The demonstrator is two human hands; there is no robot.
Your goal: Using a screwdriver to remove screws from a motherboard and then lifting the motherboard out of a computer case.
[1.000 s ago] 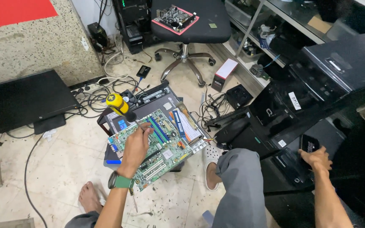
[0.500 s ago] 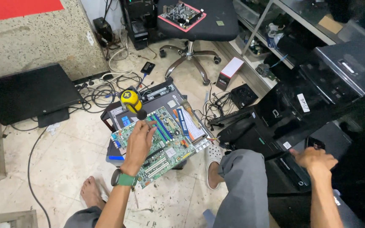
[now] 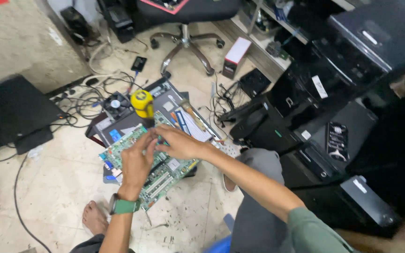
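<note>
Both hands meet over a green rectangular circuit board [image 3: 158, 161] lying on a dark flat computer case [image 3: 132, 122] on the tiled floor — left hand [image 3: 137, 164] curled, fingertips pinching at a small part, right hand [image 3: 179, 143] loosely closed beside it; whether either grips anything cannot be told. A yellow-capped tool [image 3: 142, 103] stands just behind. The work looks like seating or freeing a component — steady, fine pressure next.

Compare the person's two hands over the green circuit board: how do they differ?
The left hand wears a green wristwatch; the right hand has a bare wrist. The left reaches up from below, the right comes across from the right side. Both meet on the green circuit board.
</note>
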